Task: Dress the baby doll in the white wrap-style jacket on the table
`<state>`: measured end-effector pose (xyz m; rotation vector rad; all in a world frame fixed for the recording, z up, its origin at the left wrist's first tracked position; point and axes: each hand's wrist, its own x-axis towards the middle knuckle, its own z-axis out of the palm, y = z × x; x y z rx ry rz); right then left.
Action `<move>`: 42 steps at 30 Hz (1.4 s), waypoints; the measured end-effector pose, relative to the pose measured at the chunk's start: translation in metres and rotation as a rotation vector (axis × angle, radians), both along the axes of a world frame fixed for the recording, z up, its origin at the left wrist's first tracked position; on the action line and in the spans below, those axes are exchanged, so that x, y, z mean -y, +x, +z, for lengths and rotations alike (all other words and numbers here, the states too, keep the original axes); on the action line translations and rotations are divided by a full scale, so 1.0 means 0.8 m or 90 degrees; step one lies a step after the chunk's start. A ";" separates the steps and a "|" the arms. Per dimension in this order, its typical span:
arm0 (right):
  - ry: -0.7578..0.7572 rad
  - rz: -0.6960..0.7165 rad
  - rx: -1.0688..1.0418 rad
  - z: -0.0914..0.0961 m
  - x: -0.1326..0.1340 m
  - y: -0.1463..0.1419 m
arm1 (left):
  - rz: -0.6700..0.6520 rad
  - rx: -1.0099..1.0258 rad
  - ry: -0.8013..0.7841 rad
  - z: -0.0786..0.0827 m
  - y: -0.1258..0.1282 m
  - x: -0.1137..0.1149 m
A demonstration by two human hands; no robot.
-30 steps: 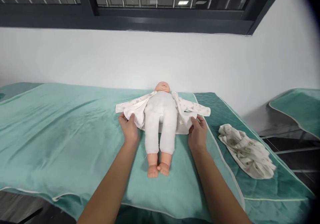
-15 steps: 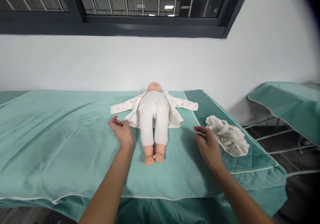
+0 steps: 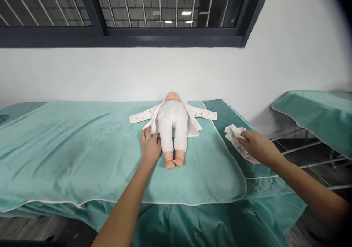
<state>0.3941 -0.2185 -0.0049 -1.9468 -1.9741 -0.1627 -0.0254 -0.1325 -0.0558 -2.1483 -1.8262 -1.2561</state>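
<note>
A baby doll (image 3: 172,124) with a white cloth body lies on its back, feet towards me. Under it is spread a white printed baby jacket (image 3: 143,115), its front open and sleeves out to both sides. My left hand (image 3: 150,145) is beside the doll's leg at the jacket's lower hem, fingers loosely bent and apart, with nothing visible in them. On the right, my right hand (image 3: 257,146) has its fingers closed on a crumpled white printed garment (image 3: 234,134), covering part of it.
A green sheet (image 3: 82,159) with white piping covers the bed, over a darker quilted layer (image 3: 217,109) at right. Behind stands a white wall (image 3: 123,72) below a dark-framed barred window (image 3: 170,37). Another green-covered surface (image 3: 316,111) and metal rails are at far right.
My right hand has moved right onto the crumpled garment and closed on it. My left hand has shifted right, closer to the doll's leg. The camera view has tilted up slightly.
</note>
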 end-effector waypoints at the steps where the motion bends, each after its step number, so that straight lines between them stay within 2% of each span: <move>1: 0.007 -0.005 -0.097 0.009 0.002 -0.010 | -0.005 0.015 -0.006 -0.001 0.001 -0.001; 3: 0.030 -0.005 -0.281 0.031 0.006 -0.031 | -0.026 0.066 0.001 -0.003 0.000 -0.004; 5: 0.046 0.034 -0.401 0.057 0.011 -0.053 | -0.049 0.129 0.019 -0.003 -0.003 -0.007; 7: 0.040 0.089 -0.474 0.085 0.012 -0.076 | -0.057 0.188 0.036 0.002 -0.005 -0.005; 9: 0.026 0.147 -0.508 0.113 0.008 -0.101 | -0.056 0.247 0.048 0.017 -0.002 0.003; 11: 0.009 0.212 -0.542 0.143 0.001 -0.130 | -0.103 0.308 0.032 0.043 0.007 0.019; 15: -0.038 0.392 -0.651 0.199 -0.003 -0.194 | -0.379 0.413 -0.117 0.121 0.034 0.066; 18: -0.037 0.537 -0.658 0.237 0.012 -0.231 | -0.514 0.443 -0.189 0.178 0.044 0.099; 20: -0.015 0.587 -0.631 0.258 0.027 -0.245 | -0.541 0.478 -0.239 0.206 0.040 0.115; 23: 0.015 0.603 -0.578 0.280 0.043 -0.248 | -0.509 0.632 -0.148 0.242 0.025 0.128; 25: 0.024 0.600 -0.567 0.288 0.044 -0.243 | -0.513 0.710 -0.093 0.265 0.013 0.133; 26: 0.024 0.597 -0.574 0.290 0.042 -0.240 | -0.525 0.722 -0.106 0.276 0.007 0.135; 30: 0.008 0.578 -0.689 0.284 0.029 -0.233 | -0.565 0.635 -0.293 0.306 -0.007 0.145; 32: -0.015 0.570 -0.768 0.274 0.025 -0.235 | -0.557 0.525 -0.402 0.310 -0.011 0.149; 34: -0.046 0.568 -0.837 0.261 0.023 -0.237 | -0.543 0.425 -0.470 0.308 -0.013 0.153; 36: -0.077 0.567 -0.872 0.246 0.023 -0.240 | -0.542 0.406 -0.454 0.303 -0.014 0.155; 38: -0.115 0.568 -0.827 0.232 0.025 -0.240 | -0.546 0.463 -0.365 0.298 -0.012 0.155; 40: -0.199 0.584 -0.674 0.220 0.026 -0.240 | -0.539 0.515 -0.296 0.291 -0.008 0.153; 42: -0.304 0.590 -0.489 0.212 0.027 -0.240 | -0.531 0.520 -0.293 0.284 0.000 0.150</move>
